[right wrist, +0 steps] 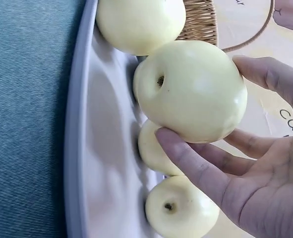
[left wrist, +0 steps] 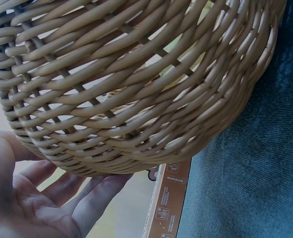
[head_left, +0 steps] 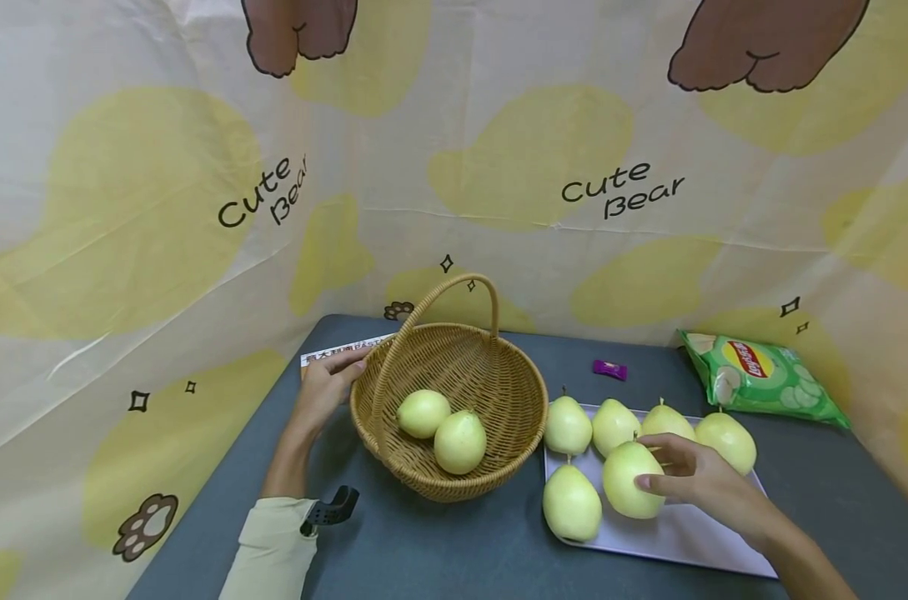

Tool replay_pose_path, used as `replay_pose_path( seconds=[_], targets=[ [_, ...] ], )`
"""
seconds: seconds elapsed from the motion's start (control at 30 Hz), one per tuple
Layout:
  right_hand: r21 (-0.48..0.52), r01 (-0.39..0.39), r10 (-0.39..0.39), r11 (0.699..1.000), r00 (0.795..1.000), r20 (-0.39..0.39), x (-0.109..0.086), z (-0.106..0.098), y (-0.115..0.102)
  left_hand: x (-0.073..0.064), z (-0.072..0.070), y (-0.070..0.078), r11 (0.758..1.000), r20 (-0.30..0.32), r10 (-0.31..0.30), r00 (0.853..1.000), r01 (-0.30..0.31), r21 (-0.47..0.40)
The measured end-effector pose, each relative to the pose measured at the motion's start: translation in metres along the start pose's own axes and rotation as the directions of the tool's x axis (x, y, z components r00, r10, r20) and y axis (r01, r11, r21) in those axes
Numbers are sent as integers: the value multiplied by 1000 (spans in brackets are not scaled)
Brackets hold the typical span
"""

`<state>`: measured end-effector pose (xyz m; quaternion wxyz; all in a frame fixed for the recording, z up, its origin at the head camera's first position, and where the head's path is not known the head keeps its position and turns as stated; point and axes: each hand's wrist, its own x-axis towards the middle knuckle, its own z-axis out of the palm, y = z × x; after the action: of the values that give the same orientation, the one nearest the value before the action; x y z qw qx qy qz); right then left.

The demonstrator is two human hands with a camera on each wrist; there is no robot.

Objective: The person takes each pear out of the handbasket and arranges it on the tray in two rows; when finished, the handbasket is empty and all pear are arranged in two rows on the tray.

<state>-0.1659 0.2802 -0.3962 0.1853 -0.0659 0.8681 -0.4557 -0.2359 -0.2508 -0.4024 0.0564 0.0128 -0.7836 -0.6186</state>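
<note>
The left hand [head_left: 322, 396] grips the left rim of a round wicker basket [head_left: 517, 375] with a tall arched handle. In the left wrist view its thumb and fingers lie at the edge of the woven wall [left wrist: 111, 99]. Two pale green-yellow pears, one [head_left: 423, 413] behind the other [head_left: 460, 443], lie inside. The right hand [head_left: 712, 487] holds another pear [head_left: 628, 485] between thumb and fingers, over a light tray [head_left: 686, 546]. In the right wrist view the held pear [right wrist: 196, 94] shows its dimpled end, with other pears close behind.
Several pears stand on the tray, one [head_left: 571, 504] at its front left, the others in a back row with a pear [head_left: 726, 442] at the right end. Behind lie a small purple packet [head_left: 609, 370] and a green chip bag [head_left: 765, 379]. A printed box [head_left: 341, 348] sits behind the left hand.
</note>
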Motion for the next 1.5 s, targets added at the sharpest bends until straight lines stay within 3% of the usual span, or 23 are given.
replay_pose_path(
  seconds=[0.23,0.47,0.73,0.93,1.17,1.5],
  targets=[
    [38,-18,17,999,1000,26,-3,4,6,1,1,-1,1000,-5,6,1000,-6,9],
    [53,17,-21,998,997,80,-4,9,14,2,2,-2,1000,-4,14,1000,-14,6],
    [10,30,-31,1000,996,89,-8,11,17,0,2,0,1000,7,2,1000,-2,-15],
    [49,62,-68,997,990,126,-9,12,21,-1,2,-1,1000,-2,3,1000,-3,-19],
    [9,130,-130,992,989,75,-11,12,22,-1,1,-2,1000,-11,10,1000,-10,-13],
    [12,151,-151,988,985,83,-13,13,28,-2,1,0,1000,-14,17,1000,-17,-1]
  ],
)
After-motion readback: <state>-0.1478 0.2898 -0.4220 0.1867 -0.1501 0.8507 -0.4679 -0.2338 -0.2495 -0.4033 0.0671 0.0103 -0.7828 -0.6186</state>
